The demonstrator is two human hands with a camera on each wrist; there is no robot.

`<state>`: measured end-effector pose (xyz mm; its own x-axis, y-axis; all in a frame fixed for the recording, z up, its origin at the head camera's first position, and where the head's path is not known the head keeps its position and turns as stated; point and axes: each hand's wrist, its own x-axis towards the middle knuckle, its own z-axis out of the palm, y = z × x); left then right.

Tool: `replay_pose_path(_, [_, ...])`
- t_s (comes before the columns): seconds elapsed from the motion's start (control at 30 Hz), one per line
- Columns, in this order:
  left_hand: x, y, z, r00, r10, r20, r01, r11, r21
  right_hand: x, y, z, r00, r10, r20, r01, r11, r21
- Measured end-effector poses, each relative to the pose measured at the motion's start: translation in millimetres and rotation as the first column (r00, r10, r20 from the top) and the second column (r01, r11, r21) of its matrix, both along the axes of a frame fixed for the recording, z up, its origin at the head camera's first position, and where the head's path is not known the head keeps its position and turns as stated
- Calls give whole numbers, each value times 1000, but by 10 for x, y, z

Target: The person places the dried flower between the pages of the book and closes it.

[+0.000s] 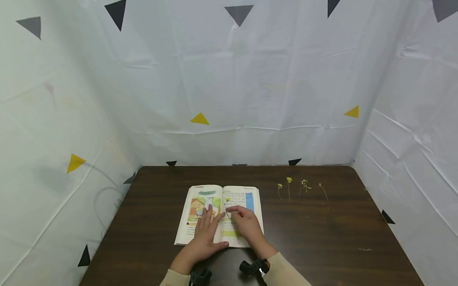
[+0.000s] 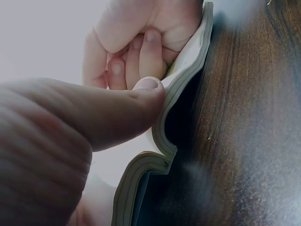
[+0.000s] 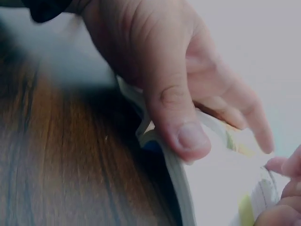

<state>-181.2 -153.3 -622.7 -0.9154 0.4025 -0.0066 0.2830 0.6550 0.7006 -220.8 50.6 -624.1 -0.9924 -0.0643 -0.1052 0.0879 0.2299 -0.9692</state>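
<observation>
An open book (image 1: 234,234) lies on the dark wooden table, with a picture on its left page and text on its right. My left hand (image 1: 205,236) rests across the pages with fingers spread; its thumb (image 2: 148,101) lies near the bottom edge. Over the right page, my right hand (image 1: 247,224) pinches the thin stem of a small yellow flower (image 1: 228,200) near the book's fold. The other fingers of that hand are curled. In the right wrist view, part of the stem (image 3: 272,181) shows beside the right fingertips, close to a left fingertip.
Several small yellow flowers on thin stems lie to the right of the book, including one tall bloom (image 1: 289,180) and a branched one (image 1: 304,183). White cloth (image 1: 236,87) with coloured triangles hangs around the wooden table (image 1: 322,238).
</observation>
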Motion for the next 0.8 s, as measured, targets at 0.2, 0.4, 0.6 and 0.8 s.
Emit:
replay_pose_path(0.2, [-9,21,4,1000,-17,-4,17,999,-30,-9,4,-41,999,49,-22,-48,997,66])
replay_pose_path(0.4, [21,-2,-52,999,-37,-32,38,997,63,-11,0,-14,998,64,-4,-63,992,107])
replay_pose_path(0.6, [19,0,-5,1000,-1,-3,1,1000,-6,-1,-39,23,994,107,-25,-97,963,252])
replay_pose_path(0.8, [-2,-4,-91,999,10,-39,-8,999,38,-2,-17,42,995,96,-21,-89,971,221])
